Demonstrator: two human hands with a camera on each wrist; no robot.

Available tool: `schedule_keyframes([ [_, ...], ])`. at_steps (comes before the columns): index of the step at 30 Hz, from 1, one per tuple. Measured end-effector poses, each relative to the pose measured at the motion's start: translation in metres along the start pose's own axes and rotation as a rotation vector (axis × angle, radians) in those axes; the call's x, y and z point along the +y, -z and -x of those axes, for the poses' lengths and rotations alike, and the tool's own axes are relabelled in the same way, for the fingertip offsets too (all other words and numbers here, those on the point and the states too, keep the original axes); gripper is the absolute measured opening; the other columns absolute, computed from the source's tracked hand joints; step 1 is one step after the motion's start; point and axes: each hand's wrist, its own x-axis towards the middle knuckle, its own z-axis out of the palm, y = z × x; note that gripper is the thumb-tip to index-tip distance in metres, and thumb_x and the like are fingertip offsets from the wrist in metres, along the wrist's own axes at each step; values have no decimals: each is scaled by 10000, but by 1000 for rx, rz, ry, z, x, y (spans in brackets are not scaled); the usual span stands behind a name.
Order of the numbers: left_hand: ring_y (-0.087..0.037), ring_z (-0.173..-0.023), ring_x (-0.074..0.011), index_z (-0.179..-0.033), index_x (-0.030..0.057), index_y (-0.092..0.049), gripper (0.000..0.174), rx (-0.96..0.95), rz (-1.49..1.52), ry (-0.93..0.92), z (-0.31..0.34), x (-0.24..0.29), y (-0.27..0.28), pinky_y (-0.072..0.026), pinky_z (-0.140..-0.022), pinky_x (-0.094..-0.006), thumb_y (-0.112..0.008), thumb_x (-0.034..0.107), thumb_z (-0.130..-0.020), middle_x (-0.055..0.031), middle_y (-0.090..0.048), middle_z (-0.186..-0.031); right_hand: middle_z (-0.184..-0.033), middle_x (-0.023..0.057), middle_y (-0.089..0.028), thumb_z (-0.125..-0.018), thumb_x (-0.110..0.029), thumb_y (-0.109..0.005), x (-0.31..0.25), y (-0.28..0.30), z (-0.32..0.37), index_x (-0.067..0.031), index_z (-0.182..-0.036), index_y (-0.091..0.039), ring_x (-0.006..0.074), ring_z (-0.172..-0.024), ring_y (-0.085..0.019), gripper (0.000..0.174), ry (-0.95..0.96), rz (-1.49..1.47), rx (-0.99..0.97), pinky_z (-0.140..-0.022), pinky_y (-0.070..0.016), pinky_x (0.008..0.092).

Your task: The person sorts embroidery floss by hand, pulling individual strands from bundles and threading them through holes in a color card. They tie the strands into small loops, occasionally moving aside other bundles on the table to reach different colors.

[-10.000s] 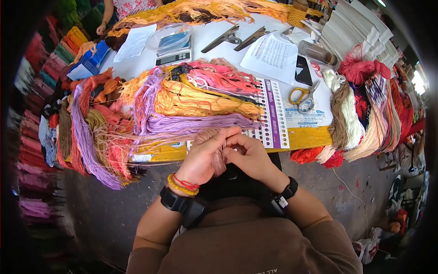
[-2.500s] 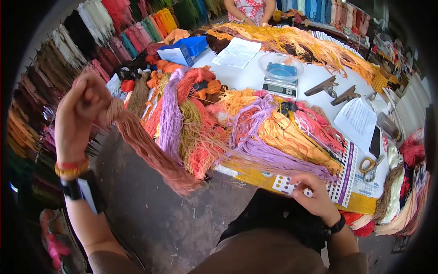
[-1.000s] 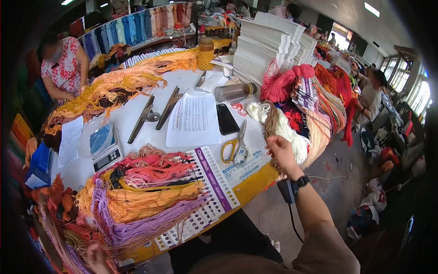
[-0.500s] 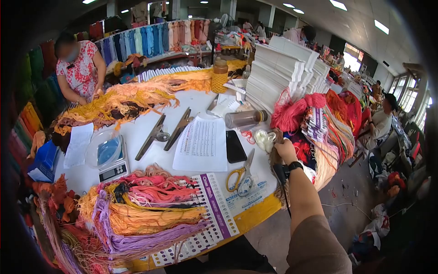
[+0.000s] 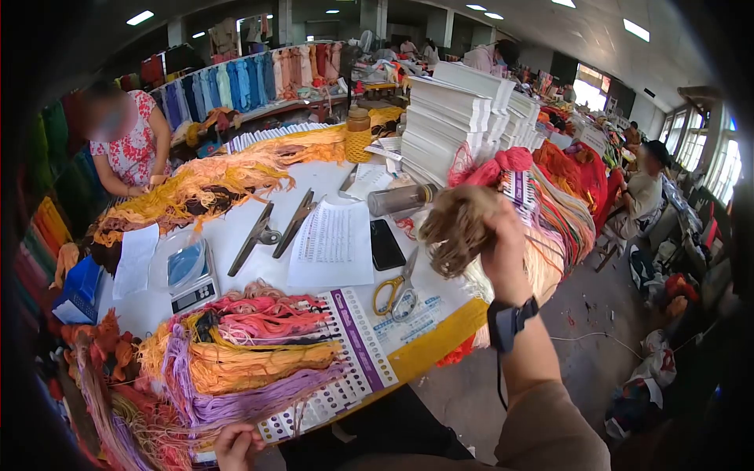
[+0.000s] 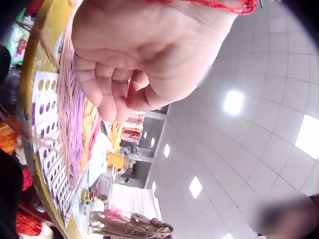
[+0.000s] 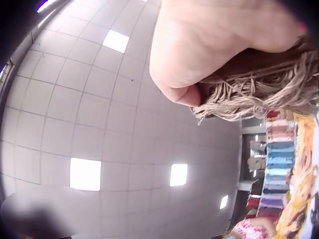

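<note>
My right hand grips a brown skein of thread, raised over the right end of the table. In the right wrist view my thumb and palm close round this skein, its looped strands hanging out. My left hand is low at the table's near edge, beside the holed thread cards. Its fingers are loosely curled and hold nothing in the left wrist view. Pink, orange and lilac threads hang from the cards' holes and lie across the table.
Scissors, a phone, a printed sheet and two large clips lie mid-table. A scale stands left, a stack of white card at the back. More skeins hang over the right edge. Another person works across the table.
The view has swung right from the left-hand side. My right hand reached to the right end and lifted the brown skein. The pinkish-brown skein held earlier has left my left hand.
</note>
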Motion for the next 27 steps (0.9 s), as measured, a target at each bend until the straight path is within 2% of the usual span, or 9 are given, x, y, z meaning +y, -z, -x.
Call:
schedule_keyframes([
  [2, -547, -709, -122, -992, 8, -585, 162, -44, -13, 14, -3, 4, -14, -442, -660, -226, -522, 99, -874, -49, -596, -815, -920, 102, -606, -694, -49, -563, -2, -30, 46, -11, -987, -517, 148, -822, -588, 299, -107, -52, -77, -718, -473, 272],
  [4, -557, -954, -173, -1134, -2, -496, 294, -464, 55, -46, -10, -3, -20, -423, -870, -288, -461, 180, -906, -122, -537, -1106, -791, 36, -571, -694, -15, -596, 8, -66, 90, -46, -901, -532, 131, -755, -554, 219, -4, 35, -410, -638, -446, 268],
  [6, -523, -1038, -225, -1189, -34, -450, 342, -559, 157, 17, 0, -3, -24, -422, -884, -312, -470, 131, -891, -144, -487, -1187, -746, 37, -531, -712, -39, -613, -3, -90, 120, -49, -867, -521, 160, -709, -540, 181, -67, 227, -614, -625, -431, 287],
  [8, -551, -994, -192, -1187, -23, -458, 344, -571, 385, -87, -4, 7, -69, -437, -855, -295, -486, 139, -884, -123, -549, -1106, -756, 67, -524, -713, -102, -645, 2, -140, 164, -47, -866, -515, 220, -697, -547, 208, 48, 162, -918, -618, -428, 319],
  [11, -567, -971, -177, -1199, -31, -448, 351, -378, 340, -49, -4, 0, -38, -443, -852, -295, -475, 126, -886, -105, -580, -1056, -791, 105, -518, -711, -158, -640, 9, -157, 191, -59, -894, -500, 294, -694, -524, 251, 114, 307, -1145, -628, -430, 354],
  [16, -563, -987, -187, -1201, -42, -441, 347, -387, 404, -32, 7, 3, -23, -434, -879, -307, -441, 81, -876, -112, -574, -1073, -807, 94, -542, -709, -226, -684, 7, -173, 197, -77, -891, -522, 250, -689, -567, 286, 104, 350, -1212, -613, -449, 333],
  [20, -560, -962, -164, -1143, -55, -497, 318, -363, 258, -90, 12, 0, -11, -430, -857, -293, -458, 63, -850, -101, -573, -1070, -721, 61, -528, -716, -216, -701, 19, -192, 190, -59, -998, -503, 170, -619, -552, 378, 27, 350, -788, -541, -442, 267],
  [24, -543, -942, -123, -1116, -32, -535, 299, -431, -160, -87, 9, 12, 4, -426, -825, -256, -488, 68, -839, -83, -576, -1051, -722, 74, -552, -750, -231, -671, 38, -200, 196, -37, -1076, -485, 170, -583, -545, 422, -210, 388, -933, -544, -443, 278],
  [27, -535, -939, -116, -1156, -29, -496, 335, -311, -78, -193, 6, 15, 8, -435, -819, -257, -519, 47, -830, -80, -548, -1076, -758, 54, -576, -766, -185, -651, 56, -201, 201, -19, -1017, -534, 115, -628, -543, 324, -329, 330, -892, -561, -441, 248],
])
